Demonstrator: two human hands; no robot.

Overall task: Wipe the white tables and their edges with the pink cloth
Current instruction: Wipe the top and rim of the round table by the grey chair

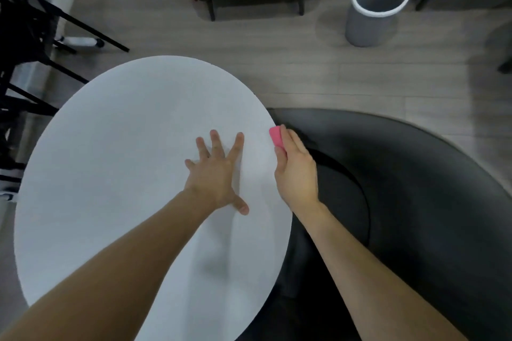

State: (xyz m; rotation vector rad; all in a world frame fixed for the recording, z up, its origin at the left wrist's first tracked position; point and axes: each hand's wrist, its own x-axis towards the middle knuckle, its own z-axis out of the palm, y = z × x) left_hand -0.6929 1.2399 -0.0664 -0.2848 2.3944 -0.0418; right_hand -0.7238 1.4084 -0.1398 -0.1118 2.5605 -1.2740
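Pink cloth [276,135] was gripped in right hand [296,171] against white table [110,147] right edge; left hand [214,174] was spread flat.

surface [110,174]: round, white, smooth top | pink cloth [276,135]: small folded wad, pressed against the surface's right rim, pinched in the right hand [296,171], mostly hidden by fingers

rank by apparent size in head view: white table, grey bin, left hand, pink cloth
1. white table
2. grey bin and left hand about alike, bin farther off
3. pink cloth, partly hidden in right hand
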